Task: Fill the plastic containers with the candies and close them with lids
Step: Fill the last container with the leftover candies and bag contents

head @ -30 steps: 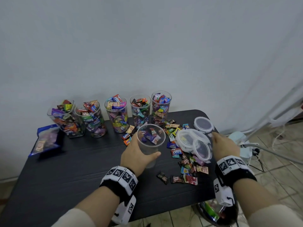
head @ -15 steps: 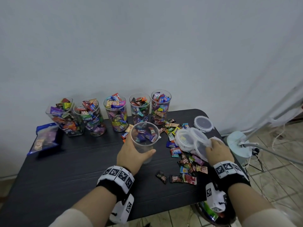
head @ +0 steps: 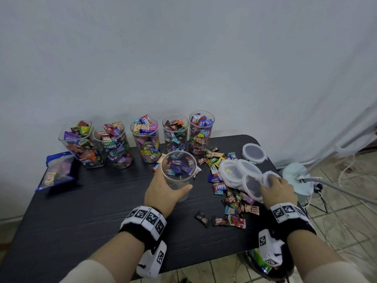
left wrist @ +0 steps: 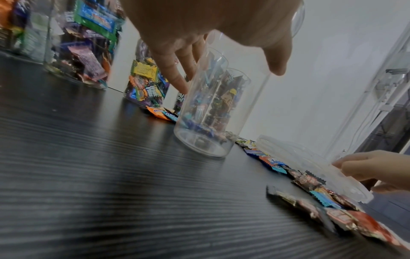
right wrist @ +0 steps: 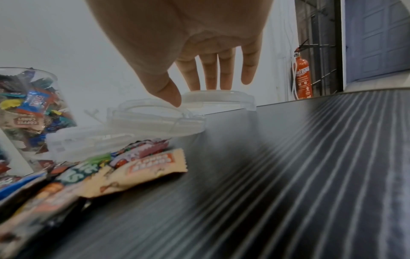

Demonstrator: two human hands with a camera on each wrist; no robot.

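Note:
My left hand [head: 167, 188] grips a clear plastic container [head: 178, 174] standing on the black table [head: 91, 201]. Thumb and fingers wrap its wall [left wrist: 213, 108]. Candy wrappers show through the clear wall; I cannot tell if they lie inside. My right hand [head: 273, 186] rests on a pile of clear lids [head: 238, 172] at the right. Its fingers are straight over the lids [right wrist: 213, 98], with the thumb tip touching one lid's rim. Loose candies [head: 230, 201] lie scattered between the two hands.
Several candy-filled open containers [head: 146, 139] line the table's back edge. A single lid [head: 254, 153] lies at the back right corner, a blue bag [head: 58, 170] at the far left. A pale lamp base [head: 295, 174] and cables sit on the floor to the right.
My right hand has come down from beside the lids onto the pile, and one lid has slid out to the right. My left hand has drawn the container slightly left.

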